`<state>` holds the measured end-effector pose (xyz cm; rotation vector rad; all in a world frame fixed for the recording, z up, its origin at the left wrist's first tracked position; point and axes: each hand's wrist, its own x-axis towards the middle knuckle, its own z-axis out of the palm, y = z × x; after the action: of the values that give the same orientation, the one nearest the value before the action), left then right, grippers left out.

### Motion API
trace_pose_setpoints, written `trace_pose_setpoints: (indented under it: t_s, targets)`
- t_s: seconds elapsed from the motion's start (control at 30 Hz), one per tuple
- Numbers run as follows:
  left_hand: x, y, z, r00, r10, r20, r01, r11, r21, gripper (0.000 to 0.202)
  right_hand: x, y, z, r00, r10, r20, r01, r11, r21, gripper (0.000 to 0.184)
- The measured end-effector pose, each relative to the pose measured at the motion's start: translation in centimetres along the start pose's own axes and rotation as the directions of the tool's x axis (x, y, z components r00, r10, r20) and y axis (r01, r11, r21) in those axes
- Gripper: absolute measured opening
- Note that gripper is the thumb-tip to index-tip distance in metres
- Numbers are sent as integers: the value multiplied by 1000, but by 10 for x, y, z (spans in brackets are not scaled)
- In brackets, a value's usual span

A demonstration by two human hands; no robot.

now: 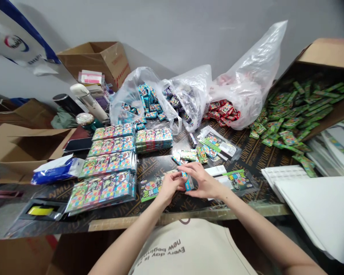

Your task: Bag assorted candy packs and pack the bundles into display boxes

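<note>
A small blue candy-style box (188, 183) stands between my two hands, just above the table near its front edge. The curled fingers of my left hand (172, 185) press on its left side. My right hand (204, 182) closes round it from the right, thumb low and fingers over the top. Beneath and beside the hands lie flat printed packaging strips (237, 181), green and black with large lettering. Just beyond my fingers is a little group of mixed small boxes (189, 154), with a dark purple box (192, 140) behind them.
Stacked multi-box packs (111, 164) stand to the left. Plastic bags hold blue boxes (149, 99), purple boxes (173, 100) and red boxes (224, 110) at the back. Green boxes (289, 122) spill from a carton at right, near white sheets (318, 206). Bottles (88, 101) stand back left.
</note>
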<state>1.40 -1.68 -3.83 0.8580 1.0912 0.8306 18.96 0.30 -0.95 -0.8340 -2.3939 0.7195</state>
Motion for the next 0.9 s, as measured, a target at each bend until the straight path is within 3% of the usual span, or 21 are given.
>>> trace_pose_setpoints:
  t_s: [0.07, 0.13, 0.2, 0.27, 0.33, 0.4, 0.47, 0.53, 0.6, 0.67, 0.73, 0.77, 0.83, 0.9]
  targets:
    - [-1, 2, -1, 996, -81, 32, 85, 988, -130, 36, -2, 3, 6, 1000, 13, -15, -12, 996, 84, 89]
    - [-1, 2, -6, 992, -117, 54, 124, 980, -158, 36, -6, 10, 10, 998, 67, -21, -62, 984, 170, 92]
    - [0, -2, -11, 997, -82, 2, 82, 994, -73, 34, -10, 18, 15, 991, 136, -19, -128, 967, 220, 88]
    - [2, -10, -15, 992, 60, -112, -41, 986, 163, 31, -15, 26, 18, 983, 184, -19, -177, 964, 200, 82]
    - [3, -18, -18, 957, 262, -128, -168, 855, 491, 28, -22, 35, 19, 976, 214, -28, -211, 973, 96, 81]
    - [3, -25, -21, 917, 398, -8, -264, 623, 737, 30, -32, 43, 18, 966, 257, -34, -259, 965, -51, 85]
    - [3, -28, -23, 888, 444, 117, -326, 431, 841, 35, -43, 48, 18, 952, 306, -13, -303, 936, -178, 93]
    - [3, -29, -23, 878, 452, 157, -342, 364, 867, 38, -52, 49, 18, 942, 333, 35, -314, 916, -250, 96]
    - [4, -27, -18, 897, 430, 101, -309, 447, 839, 34, -57, 46, 21, 939, 340, 47, -320, 917, -239, 89]
    - [5, -24, -10, 939, 343, 3, -241, 657, 715, 27, -55, 41, 25, 935, 352, -35, -354, 930, -103, 81]
    - [5, -21, 1, 989, 145, -16, -125, 896, 426, 32, -50, 36, 30, 916, 372, -150, -344, 921, 183, 81]
    - [5, -19, 6, 999, 29, 40, -37, 972, 234, 37, -46, 33, 32, 906, 381, -185, -305, 889, 342, 84]
    - [5, -17, 13, 974, -127, 189, 151, 982, -117, 42, -40, 27, 37, 904, 386, -185, -222, 792, 568, 90]
    - [5, -15, 15, 963, -167, 211, 227, 926, -303, 38, -36, 23, 40, 912, 380, -156, -208, 755, 622, 94]
